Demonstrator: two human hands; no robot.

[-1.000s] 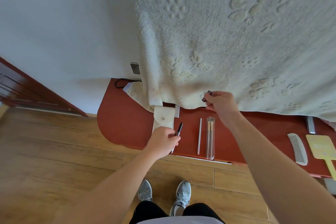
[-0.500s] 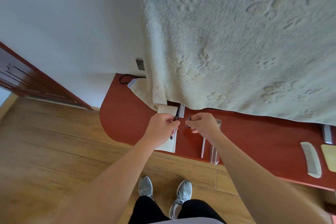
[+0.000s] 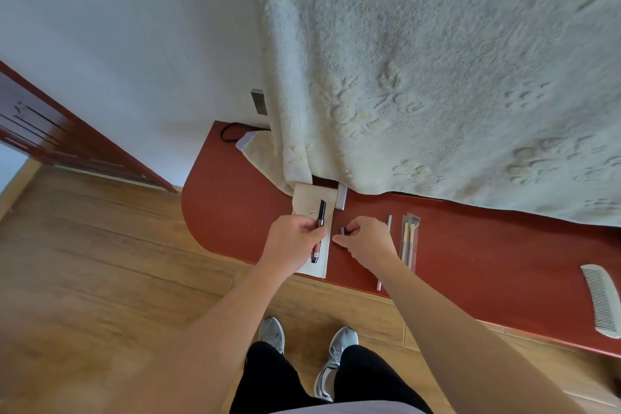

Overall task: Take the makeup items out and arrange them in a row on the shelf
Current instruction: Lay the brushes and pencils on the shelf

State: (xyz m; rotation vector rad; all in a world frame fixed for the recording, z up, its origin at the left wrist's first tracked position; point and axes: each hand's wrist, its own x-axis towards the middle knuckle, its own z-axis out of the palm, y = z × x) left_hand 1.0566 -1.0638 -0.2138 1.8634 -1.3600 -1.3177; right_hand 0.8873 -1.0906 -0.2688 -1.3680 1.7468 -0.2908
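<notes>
My left hand [image 3: 295, 240] grips a dark makeup pen [image 3: 319, 228] with a brownish lower barrel, held over a cream pouch [image 3: 307, 205] that lies on the red shelf [image 3: 235, 212]. My right hand [image 3: 368, 240] pinches a small dark item [image 3: 342, 232], mostly hidden by the fingers, just right of the pouch. Further right on the shelf lie a thin pale stick [image 3: 389, 223] and a clear sleeve of brushes [image 3: 409, 239], side by side.
A thick cream blanket [image 3: 437, 77] hangs over the shelf's back and covers its rear part. A white comb [image 3: 603, 301] lies at the far right. A metal bracket [image 3: 341, 198] stands behind the pouch. Wooden floor and my shoes are below the shelf edge.
My right hand came down from the blanket's edge to the shelf beside the pouch. My left hand kept hold of the pen and shifted slightly over the pouch.
</notes>
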